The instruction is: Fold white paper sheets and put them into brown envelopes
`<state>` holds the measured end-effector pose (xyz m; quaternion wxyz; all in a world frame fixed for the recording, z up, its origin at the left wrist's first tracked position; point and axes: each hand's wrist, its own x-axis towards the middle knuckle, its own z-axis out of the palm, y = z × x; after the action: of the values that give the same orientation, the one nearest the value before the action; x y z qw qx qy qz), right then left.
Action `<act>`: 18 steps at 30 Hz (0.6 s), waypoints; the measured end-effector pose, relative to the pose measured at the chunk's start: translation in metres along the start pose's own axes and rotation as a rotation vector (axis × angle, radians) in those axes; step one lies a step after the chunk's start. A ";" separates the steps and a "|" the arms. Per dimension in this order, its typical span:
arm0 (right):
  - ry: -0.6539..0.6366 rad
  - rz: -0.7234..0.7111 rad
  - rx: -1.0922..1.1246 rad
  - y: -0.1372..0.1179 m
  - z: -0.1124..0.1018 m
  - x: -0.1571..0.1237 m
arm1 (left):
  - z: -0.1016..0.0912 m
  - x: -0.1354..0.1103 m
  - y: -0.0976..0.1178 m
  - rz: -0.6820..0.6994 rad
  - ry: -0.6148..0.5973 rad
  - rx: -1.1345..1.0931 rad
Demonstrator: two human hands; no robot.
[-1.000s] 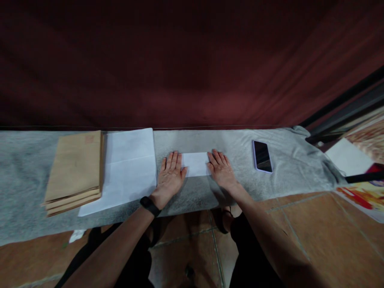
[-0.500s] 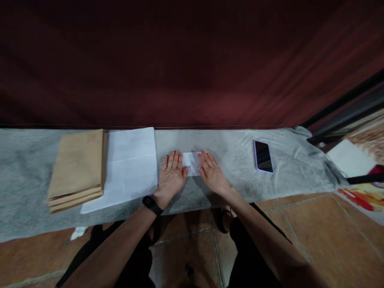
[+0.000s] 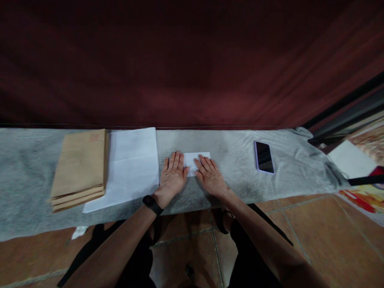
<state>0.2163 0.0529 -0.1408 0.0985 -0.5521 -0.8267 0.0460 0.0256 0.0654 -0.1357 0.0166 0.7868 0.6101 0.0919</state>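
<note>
A small folded white paper (image 3: pixel 198 158) lies on the grey cloth-covered table (image 3: pixel 234 176), straight ahead of me. My left hand (image 3: pixel 172 176) rests flat on its left end, fingers stretched out, a black band on the wrist. My right hand (image 3: pixel 210 176) lies flat over the paper's near middle, fingers spread and pointing away from me. Only the paper's far right part shows beyond my fingers. Neither hand grips anything.
A stack of brown envelopes (image 3: pixel 78 168) sits at the left, with white sheets (image 3: pixel 132 166) beside it. A phone (image 3: pixel 264 157) in a pale case lies face up at the right. A dark red curtain hangs behind the table. Tiled floor lies below.
My right hand has slid left along the paper, from its right end toward its middle. The left hand has stayed in place on the left end.
</note>
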 end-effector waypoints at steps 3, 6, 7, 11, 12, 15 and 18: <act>0.001 0.019 -0.001 0.003 0.000 0.000 | 0.000 0.000 -0.001 -0.007 -0.008 -0.008; 0.005 0.026 -0.003 0.007 0.000 -0.001 | 0.000 0.000 -0.002 -0.004 -0.008 -0.011; 0.005 0.029 -0.005 0.008 0.000 -0.001 | 0.000 0.000 -0.002 -0.003 -0.008 -0.011; -0.005 0.044 -0.006 0.011 -0.002 -0.001 | 0.000 -0.001 -0.002 0.007 0.003 -0.001; -0.008 0.046 -0.005 0.012 -0.002 -0.001 | 0.000 -0.001 -0.002 0.008 0.008 -0.002; -0.015 0.051 -0.005 0.012 -0.002 -0.001 | 0.001 -0.001 -0.001 -0.004 0.028 -0.008; -0.011 0.051 -0.006 0.013 -0.001 -0.001 | 0.001 -0.002 0.002 0.016 0.048 -0.023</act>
<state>0.2286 0.0573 -0.1421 0.0912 -0.5730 -0.8130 0.0491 0.0272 0.0630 -0.1369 0.0105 0.7889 0.6030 0.1178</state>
